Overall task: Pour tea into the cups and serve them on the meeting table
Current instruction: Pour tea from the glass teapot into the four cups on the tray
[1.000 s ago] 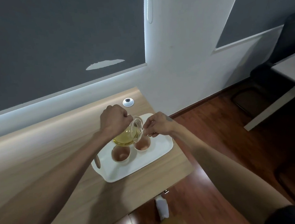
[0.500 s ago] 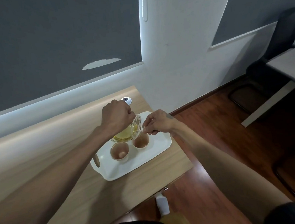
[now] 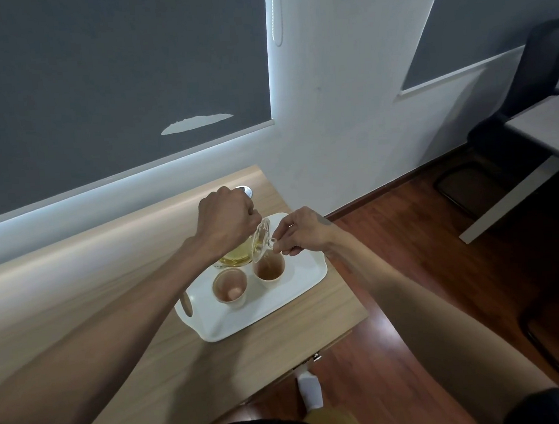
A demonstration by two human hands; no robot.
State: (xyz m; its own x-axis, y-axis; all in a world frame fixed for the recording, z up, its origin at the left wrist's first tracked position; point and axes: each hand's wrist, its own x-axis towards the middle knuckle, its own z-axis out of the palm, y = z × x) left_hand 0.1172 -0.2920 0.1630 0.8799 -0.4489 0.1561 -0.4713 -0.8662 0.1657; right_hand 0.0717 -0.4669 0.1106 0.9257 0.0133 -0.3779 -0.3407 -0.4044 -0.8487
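on the white tray [image 3: 279, 307], left hand [image 3: 227, 221] grips the tilted glass teapot [image 3: 244, 251], right hand [image 3: 298, 232] pinches its lid; right cup [image 3: 269, 268] seemingly part-filled, left cup [image 3: 229, 287] empty, serving remains.

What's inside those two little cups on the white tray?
The right cup holds amber tea under the tilted glass teapot. The left cup looks empty, its pale bottom showing. The teapot hides part of the right cup's rim.

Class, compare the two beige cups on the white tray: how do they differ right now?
The right beige cup holds brown tea and sits under the tilted glass teapot; the left beige cup is empty, its pale bottom showing, with nothing above it. The left cup stands nearer the tray handle. Both are upright and look alike.
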